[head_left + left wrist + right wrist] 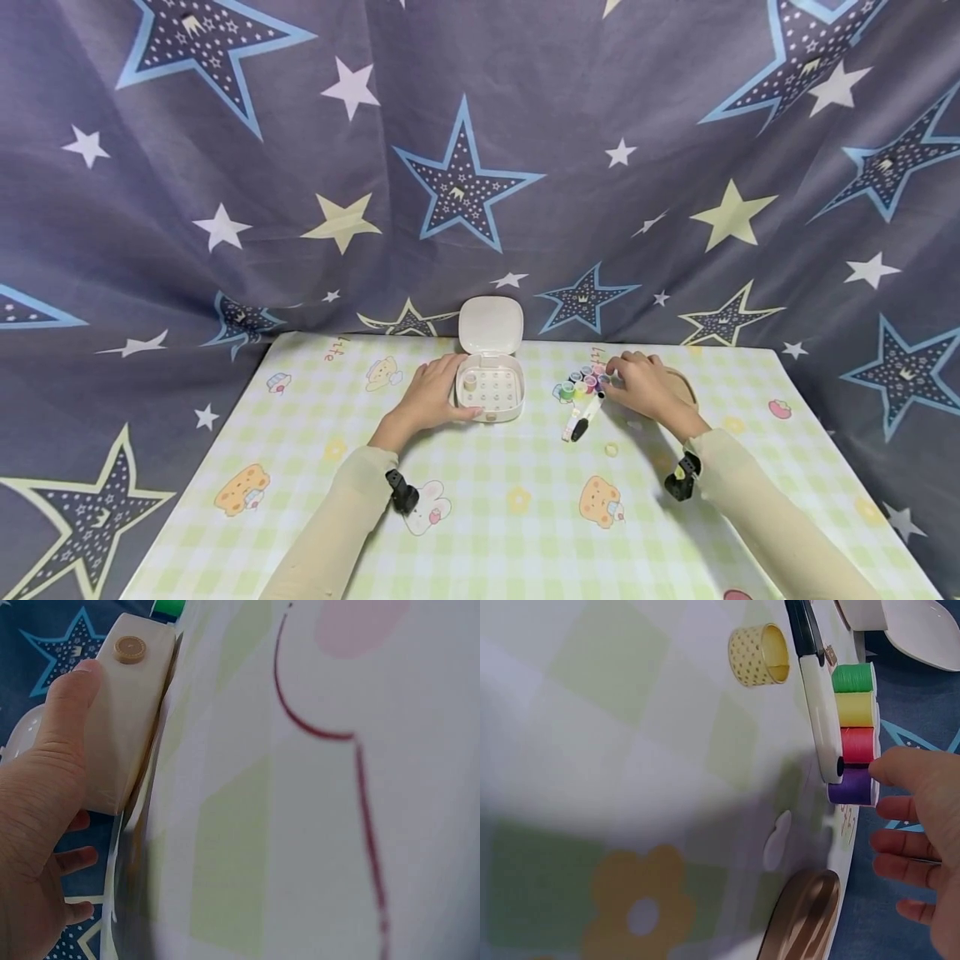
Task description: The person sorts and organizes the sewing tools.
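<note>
My left hand (pixel 433 392) grips the left side of a small white box (pixel 490 408), its thumb along the front near a round tan button (pixel 130 649). The box's lid (pixel 491 325) stands raised at the back. Inside, one beige spool (pixel 470 381) stands among rows of small pegs. My right hand (pixel 643 385) is at the right end of a cluster of thread spools, thumb and forefinger at either side of the purple spool (pixel 851 786). Beside it stand red (pixel 857 745), yellow (pixel 855 709) and green (pixel 853 678) spools.
A white and black stick-like tool (pixel 821 712) lies in front of the spools. Nearby are a gold dimpled thimble (pixel 757 656) and a small white piece (pixel 777 841). A brown oval object (pixel 799 919) lies beyond my right hand. A star-patterned curtain (pixel 420 67) hangs behind the table.
</note>
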`<state>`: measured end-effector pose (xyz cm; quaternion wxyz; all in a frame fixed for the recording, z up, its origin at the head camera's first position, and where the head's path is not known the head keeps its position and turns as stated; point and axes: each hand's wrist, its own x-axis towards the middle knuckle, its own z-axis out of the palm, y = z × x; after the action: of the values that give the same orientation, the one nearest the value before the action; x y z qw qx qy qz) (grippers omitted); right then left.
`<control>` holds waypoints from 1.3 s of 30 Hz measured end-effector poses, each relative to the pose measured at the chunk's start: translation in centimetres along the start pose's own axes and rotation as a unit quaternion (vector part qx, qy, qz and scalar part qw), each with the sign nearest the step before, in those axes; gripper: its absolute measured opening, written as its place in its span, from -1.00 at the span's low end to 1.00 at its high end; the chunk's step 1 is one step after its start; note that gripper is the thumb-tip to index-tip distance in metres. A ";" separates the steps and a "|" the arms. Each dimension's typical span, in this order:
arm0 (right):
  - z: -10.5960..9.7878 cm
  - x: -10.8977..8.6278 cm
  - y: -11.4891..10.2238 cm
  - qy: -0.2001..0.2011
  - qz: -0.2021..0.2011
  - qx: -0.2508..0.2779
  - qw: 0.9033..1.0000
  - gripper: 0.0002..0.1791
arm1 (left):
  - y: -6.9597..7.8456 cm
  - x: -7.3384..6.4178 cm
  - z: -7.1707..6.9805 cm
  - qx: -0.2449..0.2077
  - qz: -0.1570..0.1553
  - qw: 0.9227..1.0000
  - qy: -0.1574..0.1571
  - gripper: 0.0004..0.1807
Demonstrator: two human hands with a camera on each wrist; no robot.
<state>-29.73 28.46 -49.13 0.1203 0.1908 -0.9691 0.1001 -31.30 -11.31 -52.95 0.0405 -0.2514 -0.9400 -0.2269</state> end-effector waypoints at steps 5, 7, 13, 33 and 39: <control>0.1 0.0 -0.1 -0.006 0.000 0.003 1.000 -0.78 | 0.0 -0.1 0.0 -0.002 0.001 1.000 0.001 0.14; 0.2 -0.1 -0.1 -0.008 0.001 0.004 1.000 -0.78 | 0.0 -0.1 0.1 -0.002 0.001 1.000 -0.002 0.14; 0.4 -0.2 -0.2 -0.007 -0.001 0.006 1.000 -0.80 | -0.1 -0.2 0.2 0.000 -0.008 1.000 -0.013 0.16; 0.4 0.2 0.4 -0.013 0.005 -0.004 1.000 -0.77 | -0.1 0.0 0.2 0.002 -0.008 1.000 -0.009 0.17; 0.2 0.1 0.9 -0.027 0.009 -0.016 0.999 -0.76 | -0.2 0.1 0.2 -0.003 -0.004 1.000 -0.005 0.17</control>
<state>-30.26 29.17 -49.44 0.0964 0.1826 -0.9751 0.0806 -31.47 -11.31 -53.18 0.0337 -0.2485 -0.9407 -0.2286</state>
